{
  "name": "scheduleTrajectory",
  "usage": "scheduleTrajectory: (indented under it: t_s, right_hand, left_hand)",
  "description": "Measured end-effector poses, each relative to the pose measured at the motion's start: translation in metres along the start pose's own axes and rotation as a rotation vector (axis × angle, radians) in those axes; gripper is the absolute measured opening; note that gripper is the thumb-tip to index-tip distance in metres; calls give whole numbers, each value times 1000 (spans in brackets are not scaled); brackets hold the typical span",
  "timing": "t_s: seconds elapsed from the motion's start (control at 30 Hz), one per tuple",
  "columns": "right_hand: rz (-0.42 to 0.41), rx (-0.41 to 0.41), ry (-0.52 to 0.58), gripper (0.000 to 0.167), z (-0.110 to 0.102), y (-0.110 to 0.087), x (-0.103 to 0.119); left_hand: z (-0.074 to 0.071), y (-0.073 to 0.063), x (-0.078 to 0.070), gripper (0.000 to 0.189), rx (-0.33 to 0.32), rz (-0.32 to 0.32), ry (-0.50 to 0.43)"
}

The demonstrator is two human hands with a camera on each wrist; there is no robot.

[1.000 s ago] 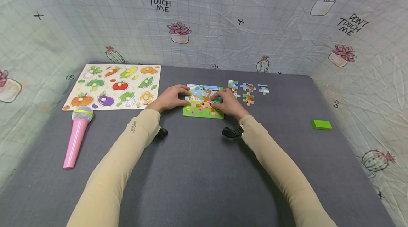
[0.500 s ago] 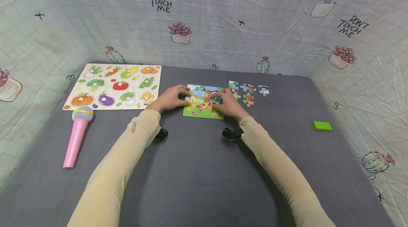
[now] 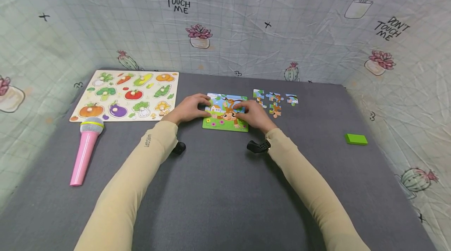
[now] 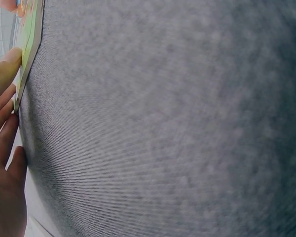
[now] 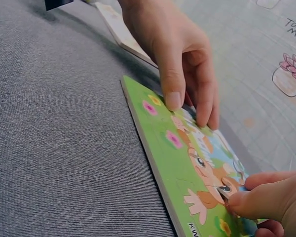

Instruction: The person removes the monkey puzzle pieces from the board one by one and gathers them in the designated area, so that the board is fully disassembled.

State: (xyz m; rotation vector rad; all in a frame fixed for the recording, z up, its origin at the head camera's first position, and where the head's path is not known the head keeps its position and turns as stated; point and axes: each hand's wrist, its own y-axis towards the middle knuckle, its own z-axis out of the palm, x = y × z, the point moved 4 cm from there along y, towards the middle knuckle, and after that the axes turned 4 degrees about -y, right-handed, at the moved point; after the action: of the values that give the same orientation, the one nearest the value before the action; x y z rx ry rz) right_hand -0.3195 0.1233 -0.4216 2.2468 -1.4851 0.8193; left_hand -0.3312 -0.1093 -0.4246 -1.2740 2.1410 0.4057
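A small jigsaw puzzle [image 3: 220, 125] with a cartoon monkey on green grass lies on the grey table in the head view. My left hand [image 3: 192, 108] is at its left side, thumb and fingertips spread and resting along that edge. In the right wrist view the left thumb [image 5: 172, 98] lies on the picture's face. My right hand [image 3: 255, 114] is over the puzzle's right part, thumb and index finger pinching a puzzle piece [image 5: 220, 190] at the monkey's face. One edge of that piece stands up from the board; the rest is hidden by the fingers.
Several loose puzzle pieces [image 3: 275, 109] lie just right of the puzzle. A wooden vegetable peg board [image 3: 79, 104] is at the back left, with a pink toy microphone [image 3: 84, 153] in front of it. At the right lies a green block [image 3: 356, 139]. Printed cloth [image 3: 232, 8] walls the table.
Both hands stay at the puzzle in nearly the same place. The right fingers shift very slightly to the right over the monkey's face.
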Motion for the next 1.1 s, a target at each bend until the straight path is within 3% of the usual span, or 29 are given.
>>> scheduleTrajectory:
  t_s: [0.13, 0.3, 0.6, 1.1]
  right_hand:
    - [23, 8, 36, 31, -2, 0, -3]
    - [79, 6, 162, 31, -6, -3, -10]
    - [148, -52, 333, 33, -15, -9, -25]
    - [201, -147, 316, 35, -43, -36, -59]
  left_hand:
    - [0, 1, 1, 47, -4, 2, 2]
    - [0, 0, 2, 48, -7, -7, -2]
    - [0, 1, 2, 48, -7, 9, 1]
    - [2, 0, 6, 48, -13, 15, -14]
